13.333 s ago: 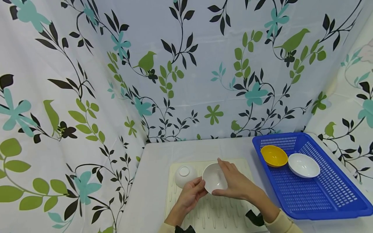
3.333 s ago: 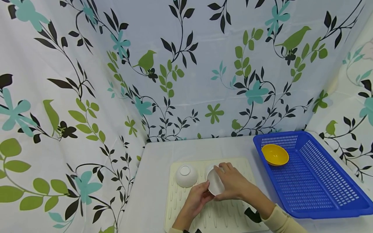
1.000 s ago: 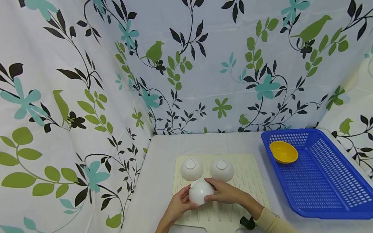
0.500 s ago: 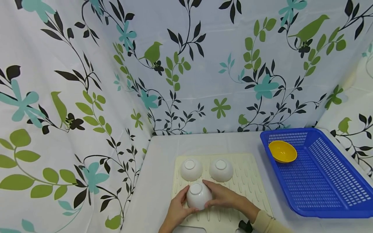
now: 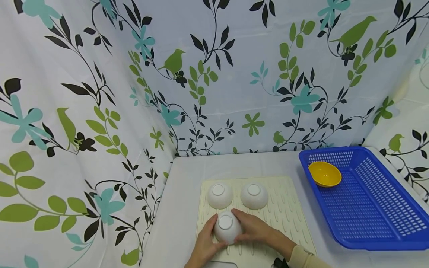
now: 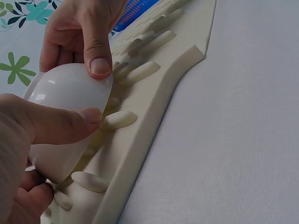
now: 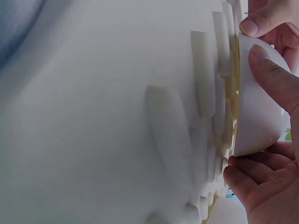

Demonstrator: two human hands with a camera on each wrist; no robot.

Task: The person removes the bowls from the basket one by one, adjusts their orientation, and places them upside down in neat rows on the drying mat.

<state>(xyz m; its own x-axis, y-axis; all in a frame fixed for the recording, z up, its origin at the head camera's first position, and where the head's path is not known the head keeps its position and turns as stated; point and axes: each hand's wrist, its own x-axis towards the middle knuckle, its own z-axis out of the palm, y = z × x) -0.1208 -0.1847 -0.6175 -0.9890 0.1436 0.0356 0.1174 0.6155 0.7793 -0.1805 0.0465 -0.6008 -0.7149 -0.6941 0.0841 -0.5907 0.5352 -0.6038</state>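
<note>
Both hands hold a white bowl point(image 5: 228, 232) turned upside down at the front of a cream ridged draining mat point(image 5: 288, 223). My left hand point(image 5: 205, 242) grips its left side, thumb across the outer wall in the left wrist view. From the other side, my right hand point(image 5: 258, 229) grips the bowl, its thumb on the wall and fingertips by the rim in the right wrist view. The rim is at the level of the mat's ridges. Behind it, two more white bowls, a left one point(image 5: 219, 199) and a right one point(image 5: 254, 199), rest upside down on the mat.
A blue plastic basket point(image 5: 372, 212) stands at the right of the white-covered table point(image 5: 181, 193), with a yellow bowl point(image 5: 325, 175) upright in its far left corner. A patterned curtain point(image 5: 214, 93) hangs behind and at both sides.
The white bowl once in the basket is out. A second bowl was set upside down on the mat. The bowl in my hands has turned from tilted to upside down and come down nearer me.
</note>
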